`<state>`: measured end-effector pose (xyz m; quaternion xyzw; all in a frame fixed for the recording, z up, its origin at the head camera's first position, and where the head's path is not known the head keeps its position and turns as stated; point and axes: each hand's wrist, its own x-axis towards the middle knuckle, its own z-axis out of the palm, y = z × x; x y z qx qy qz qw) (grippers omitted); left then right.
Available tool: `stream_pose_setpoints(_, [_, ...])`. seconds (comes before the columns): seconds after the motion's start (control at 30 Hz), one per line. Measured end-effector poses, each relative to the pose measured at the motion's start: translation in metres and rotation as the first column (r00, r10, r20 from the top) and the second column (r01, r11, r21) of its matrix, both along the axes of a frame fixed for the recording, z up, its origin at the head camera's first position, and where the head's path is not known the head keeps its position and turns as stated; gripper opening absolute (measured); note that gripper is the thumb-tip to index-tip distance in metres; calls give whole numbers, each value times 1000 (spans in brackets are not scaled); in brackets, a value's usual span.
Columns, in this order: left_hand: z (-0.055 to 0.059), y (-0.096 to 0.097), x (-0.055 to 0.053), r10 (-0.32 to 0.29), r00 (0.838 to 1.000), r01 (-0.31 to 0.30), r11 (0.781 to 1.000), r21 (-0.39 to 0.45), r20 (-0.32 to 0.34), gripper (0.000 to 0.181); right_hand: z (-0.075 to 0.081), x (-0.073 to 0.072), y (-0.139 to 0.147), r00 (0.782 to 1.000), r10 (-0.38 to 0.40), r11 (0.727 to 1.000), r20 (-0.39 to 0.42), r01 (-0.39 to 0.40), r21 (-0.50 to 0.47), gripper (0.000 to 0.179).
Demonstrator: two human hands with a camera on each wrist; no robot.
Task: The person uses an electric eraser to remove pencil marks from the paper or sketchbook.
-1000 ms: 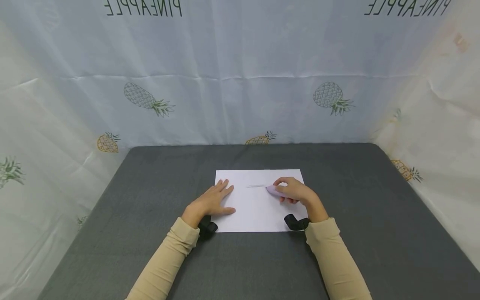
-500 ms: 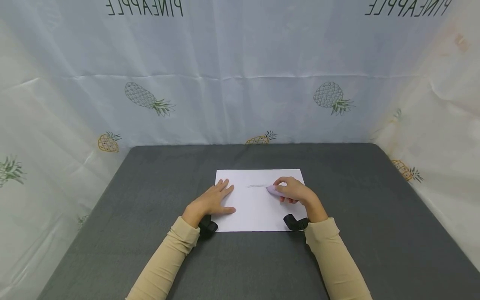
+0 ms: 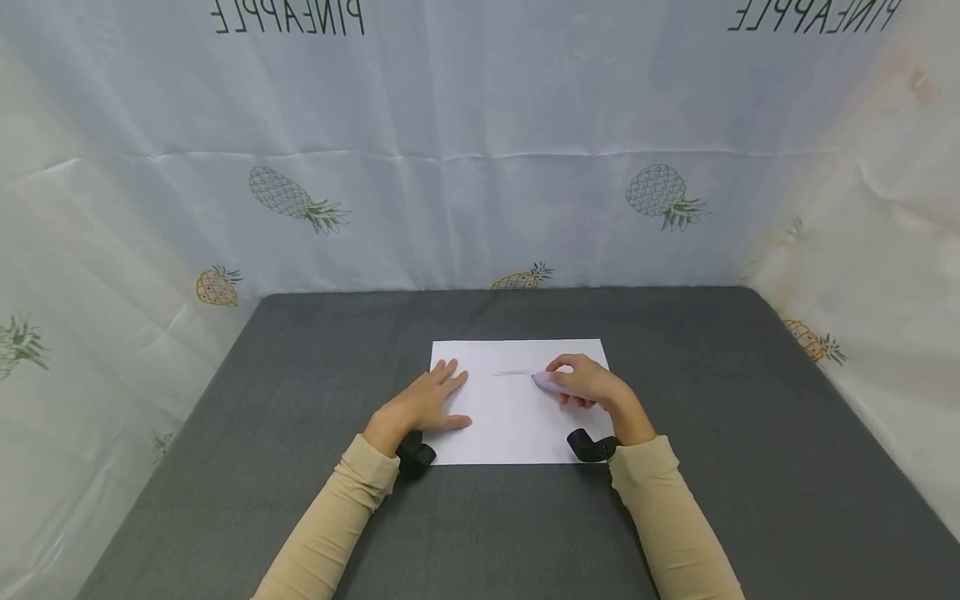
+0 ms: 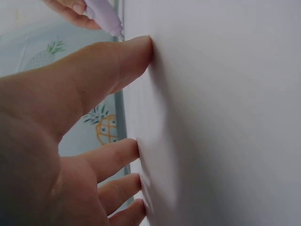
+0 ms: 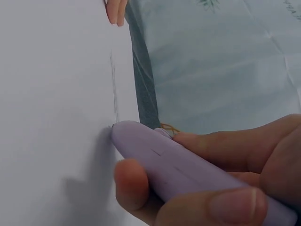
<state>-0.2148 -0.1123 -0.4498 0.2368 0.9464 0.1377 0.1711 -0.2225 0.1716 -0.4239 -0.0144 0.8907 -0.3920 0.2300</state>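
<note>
A sheet of white paper (image 3: 510, 437) lies on the dark grey table, with thin grey lines (image 5: 114, 89) drawn across its upper part. My left hand (image 3: 427, 402) rests on the sheet's left side, fingers spread and straight; in the left wrist view its thumb and fingertips touch the paper. My right hand (image 3: 588, 381) grips a thick lilac pen-shaped tool (image 5: 164, 160) between thumb and fingers. The tool's narrow tip is at the right end of the lines, against or just over the paper. A small button-like bump shows on its side.
The grey table (image 3: 337, 333) spreads out on every side of the sheet. Behind it hangs a pale curtain (image 3: 480, 217) printed with pineapples, and more cloth hangs at both sides. Black wrist mounts (image 3: 591, 446) sit low over the paper's bottom corners.
</note>
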Motion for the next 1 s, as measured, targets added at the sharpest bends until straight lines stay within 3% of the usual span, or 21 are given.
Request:
stream_pose_setpoints(0.73, [-3,0,2,5,1000,-5,1000,9,-7,80,-5,2,-7,998,-62,997,-27,61,-38,33])
stream_pose_setpoints(1.0, [-3,0,2,0,1000,0,1000,1,-20,79,-3,2,-5,999,-41,999,-27,40,-11,31])
